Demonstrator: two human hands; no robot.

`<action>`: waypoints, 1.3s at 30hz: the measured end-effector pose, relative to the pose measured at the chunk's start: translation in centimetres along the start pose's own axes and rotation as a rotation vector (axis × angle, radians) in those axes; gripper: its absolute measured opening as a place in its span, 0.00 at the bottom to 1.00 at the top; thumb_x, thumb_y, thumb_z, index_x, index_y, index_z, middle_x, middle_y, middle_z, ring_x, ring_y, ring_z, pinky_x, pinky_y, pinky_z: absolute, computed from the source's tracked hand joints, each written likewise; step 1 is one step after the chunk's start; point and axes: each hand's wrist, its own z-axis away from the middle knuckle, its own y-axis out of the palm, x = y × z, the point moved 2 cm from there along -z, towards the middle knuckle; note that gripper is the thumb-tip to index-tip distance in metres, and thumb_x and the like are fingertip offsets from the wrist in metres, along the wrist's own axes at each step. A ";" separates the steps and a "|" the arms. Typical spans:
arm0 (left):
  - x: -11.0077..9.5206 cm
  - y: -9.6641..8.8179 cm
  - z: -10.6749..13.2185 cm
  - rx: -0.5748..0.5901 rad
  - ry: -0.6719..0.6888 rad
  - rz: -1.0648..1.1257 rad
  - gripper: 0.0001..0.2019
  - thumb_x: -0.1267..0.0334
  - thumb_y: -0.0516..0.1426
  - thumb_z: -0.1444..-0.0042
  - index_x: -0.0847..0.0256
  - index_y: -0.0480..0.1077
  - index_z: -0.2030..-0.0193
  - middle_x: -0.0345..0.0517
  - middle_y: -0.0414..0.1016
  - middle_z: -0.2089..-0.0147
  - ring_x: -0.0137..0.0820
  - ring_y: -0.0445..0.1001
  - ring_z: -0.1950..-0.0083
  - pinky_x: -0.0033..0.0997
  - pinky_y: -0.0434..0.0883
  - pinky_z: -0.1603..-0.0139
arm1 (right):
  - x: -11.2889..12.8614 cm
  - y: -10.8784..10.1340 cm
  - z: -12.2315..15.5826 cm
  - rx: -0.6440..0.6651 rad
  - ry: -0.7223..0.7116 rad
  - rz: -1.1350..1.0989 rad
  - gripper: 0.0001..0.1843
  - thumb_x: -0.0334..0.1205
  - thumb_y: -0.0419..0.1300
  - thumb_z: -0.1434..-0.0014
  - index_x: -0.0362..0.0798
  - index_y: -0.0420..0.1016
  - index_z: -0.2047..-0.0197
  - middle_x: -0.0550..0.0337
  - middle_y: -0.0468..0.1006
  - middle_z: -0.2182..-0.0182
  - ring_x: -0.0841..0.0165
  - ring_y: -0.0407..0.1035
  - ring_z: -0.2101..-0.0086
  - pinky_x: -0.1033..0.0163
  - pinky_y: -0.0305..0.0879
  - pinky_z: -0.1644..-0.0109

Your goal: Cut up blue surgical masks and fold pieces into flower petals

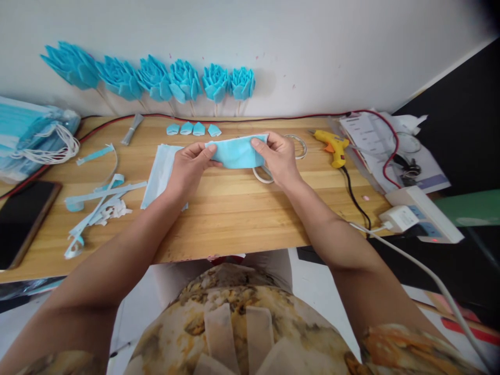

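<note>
Both my hands hold a light blue piece of mask fabric (pixel 237 151) just above the wooden table (pixel 234 213). My left hand (pixel 191 165) pinches its left end, fingers closed on it. My right hand (pixel 276 155) grips its right end with thumb on top. Under my left hand lies a pale blue face mask (pixel 159 174), flat on the table. A white ring of tape (pixel 261 176) peeks out below my right hand.
Several blue fabric flowers (pixel 156 78) lean on the wall, with small blue folded petals (pixel 193 128) below them. A yellow glue gun (pixel 333 144), power strip (pixel 427 212) and papers (pixel 375 140) sit right. Cut strips (pixel 97 200), a phone (pixel 21 219) and a mask pack (pixel 35 135) lie left.
</note>
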 end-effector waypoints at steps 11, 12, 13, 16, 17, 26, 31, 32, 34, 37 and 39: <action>0.5 -0.2 0.1 0.019 -0.082 -0.015 0.14 0.56 0.74 0.53 0.62 0.78 0.71 0.39 0.76 0.72 0.25 0.75 0.72 0.26 0.79 0.70 | 1.1 -0.2 0.6 -0.118 -0.167 0.333 0.27 0.64 0.52 0.30 0.50 0.68 0.70 0.65 0.59 0.76 0.71 0.59 0.71 0.63 0.57 0.66; 0.5 -0.2 0.1 0.025 -0.091 -0.014 0.13 0.57 0.74 0.52 0.62 0.78 0.71 0.39 0.76 0.72 0.25 0.75 0.72 0.25 0.78 0.71 | 1.2 -0.2 0.7 -0.124 -0.180 0.353 0.27 0.64 0.51 0.30 0.50 0.67 0.69 0.65 0.60 0.76 0.70 0.59 0.71 0.63 0.57 0.66; 0.5 -0.3 0.0 0.031 -0.098 -0.012 0.13 0.58 0.74 0.51 0.62 0.78 0.72 0.39 0.76 0.72 0.25 0.74 0.72 0.25 0.78 0.71 | 1.3 -0.2 0.7 -0.130 -0.191 0.365 0.28 0.64 0.51 0.29 0.50 0.67 0.69 0.65 0.60 0.76 0.70 0.59 0.71 0.63 0.57 0.66; 0.4 -0.3 0.0 0.034 -0.108 -0.002 0.11 0.61 0.73 0.50 0.63 0.78 0.72 0.38 0.75 0.73 0.23 0.73 0.72 0.23 0.78 0.69 | 1.5 -0.1 0.8 -0.141 -0.209 0.375 0.29 0.66 0.49 0.30 0.51 0.64 0.71 0.66 0.59 0.77 0.71 0.58 0.72 0.63 0.56 0.66; 0.3 -0.4 -0.1 0.030 -0.111 0.005 0.11 0.61 0.73 0.49 0.63 0.77 0.72 0.38 0.74 0.74 0.23 0.73 0.73 0.23 0.79 0.69 | 1.5 -0.1 0.8 -0.139 -0.210 0.375 0.30 0.67 0.49 0.30 0.51 0.63 0.71 0.66 0.58 0.77 0.71 0.57 0.72 0.63 0.55 0.66; 0.4 -0.3 -0.2 0.059 -0.085 0.067 0.15 0.58 0.74 0.48 0.63 0.75 0.71 0.36 0.71 0.74 0.23 0.73 0.71 0.25 0.81 0.66 | 1.6 -0.1 0.8 -0.108 -0.205 0.381 0.29 0.67 0.50 0.30 0.50 0.66 0.70 0.66 0.59 0.77 0.71 0.57 0.72 0.63 0.54 0.67; 0.2 -0.2 -0.3 0.066 -0.082 0.083 0.15 0.57 0.74 0.50 0.63 0.76 0.71 0.38 0.75 0.72 0.24 0.76 0.70 0.25 0.81 0.66 | 1.7 -0.1 0.9 -0.105 -0.216 0.375 0.29 0.66 0.50 0.30 0.50 0.68 0.69 0.66 0.60 0.77 0.71 0.57 0.72 0.63 0.55 0.67; 0.2 -0.2 -0.3 0.076 -0.082 0.085 0.15 0.57 0.75 0.51 0.63 0.77 0.69 0.39 0.77 0.70 0.24 0.76 0.70 0.25 0.81 0.67 | 1.7 -0.1 0.9 -0.105 -0.216 0.375 0.29 0.67 0.50 0.30 0.50 0.69 0.68 0.66 0.60 0.77 0.71 0.57 0.72 0.63 0.55 0.67; 0.2 -0.1 -0.3 0.095 -0.082 0.087 0.16 0.56 0.76 0.54 0.63 0.79 0.67 0.41 0.79 0.67 0.25 0.77 0.68 0.25 0.80 0.67 | 1.7 0.0 0.9 -0.107 -0.214 0.373 0.30 0.67 0.51 0.31 0.50 0.69 0.69 0.66 0.60 0.77 0.72 0.57 0.72 0.63 0.55 0.68; 0.3 -0.1 -0.4 0.099 -0.076 0.077 0.17 0.54 0.76 0.56 0.64 0.80 0.69 0.41 0.79 0.68 0.25 0.77 0.69 0.25 0.80 0.67 | 1.5 0.0 0.8 -0.116 -0.210 0.353 0.31 0.70 0.52 0.33 0.50 0.68 0.70 0.67 0.59 0.78 0.72 0.55 0.74 0.64 0.53 0.69; 0.4 -0.1 -0.4 0.098 -0.066 0.073 0.18 0.53 0.76 0.56 0.64 0.80 0.71 0.40 0.77 0.71 0.25 0.76 0.69 0.25 0.80 0.66 | 1.3 -0.1 0.7 -0.125 -0.202 0.331 0.32 0.72 0.54 0.36 0.50 0.66 0.71 0.67 0.57 0.78 0.73 0.52 0.75 0.64 0.51 0.71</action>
